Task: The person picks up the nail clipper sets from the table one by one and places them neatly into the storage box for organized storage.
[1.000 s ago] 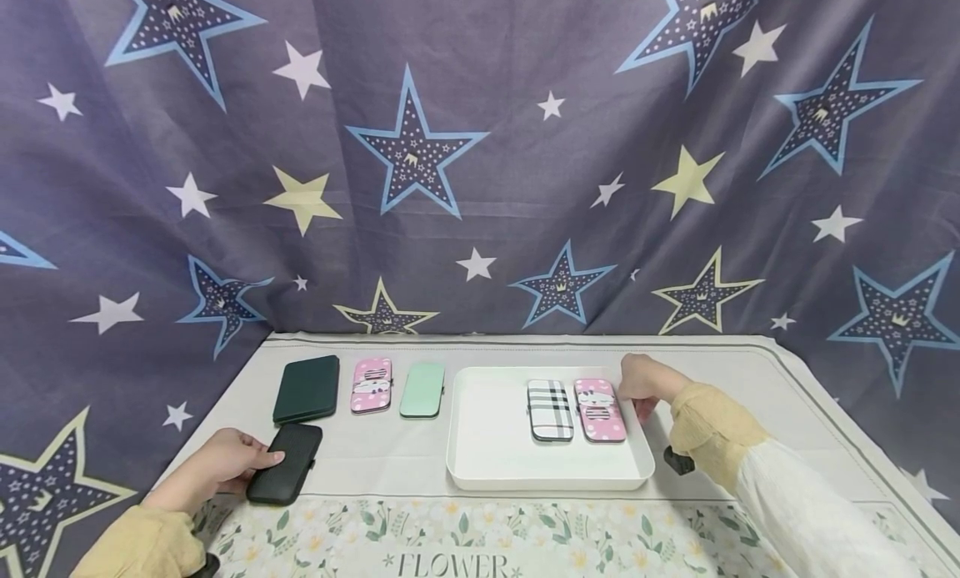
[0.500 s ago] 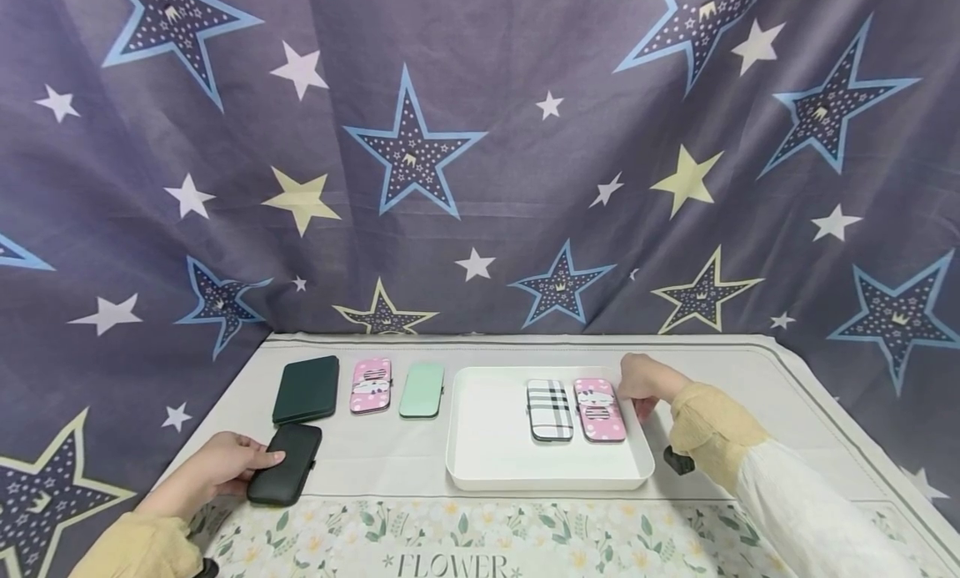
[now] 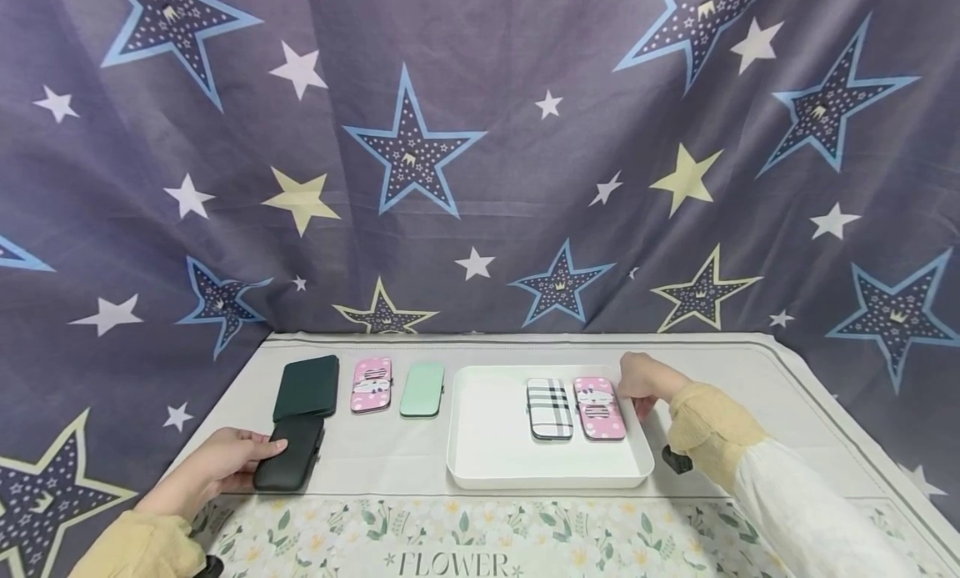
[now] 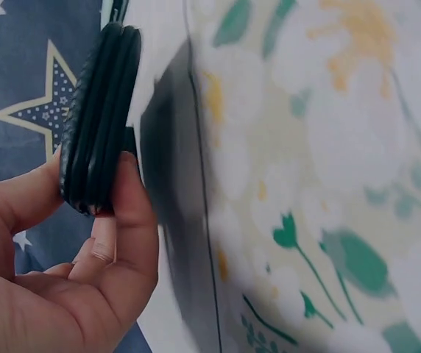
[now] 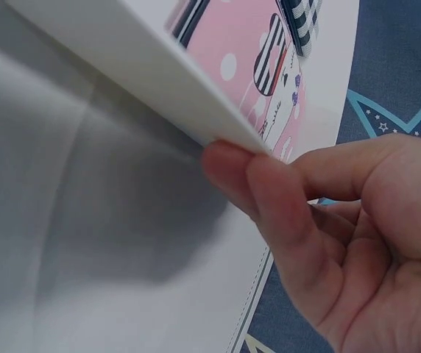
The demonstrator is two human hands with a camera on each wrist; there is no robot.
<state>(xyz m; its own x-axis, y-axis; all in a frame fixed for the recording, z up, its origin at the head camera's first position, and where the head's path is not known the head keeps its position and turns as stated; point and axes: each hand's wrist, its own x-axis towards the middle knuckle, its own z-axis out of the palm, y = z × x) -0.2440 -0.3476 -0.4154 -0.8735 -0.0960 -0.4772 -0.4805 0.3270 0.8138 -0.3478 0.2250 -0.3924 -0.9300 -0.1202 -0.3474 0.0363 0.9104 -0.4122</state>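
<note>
My left hand (image 3: 232, 461) pinches a black clasp case (image 3: 288, 465) by its near end, thumb on top and fingers beneath. In the left wrist view the black case (image 4: 101, 118) is seen edge-on above the tabletop, its shadow falling beside it. Its far end meets or overlaps, in the head view, a dark green case (image 3: 309, 384). On the right, my right hand (image 3: 647, 382) grips the side rim of a white tray (image 3: 495, 469); the right wrist view has thumb and fingers (image 5: 280, 195) on both sides of that wall. Inside lie a plaid case (image 3: 550, 409) and a pink case (image 3: 600, 409).
Between the dark green case and the tray lie another pink case (image 3: 371, 385) and a mint green case (image 3: 422, 389). A floral mat (image 3: 450, 528) runs along the front of the white table. Behind the table hangs a star-patterned curtain (image 3: 480, 228).
The black case has risen slightly and moved away from me toward the dark green case, carried by my left hand. My right hand stays on the tray's rim.
</note>
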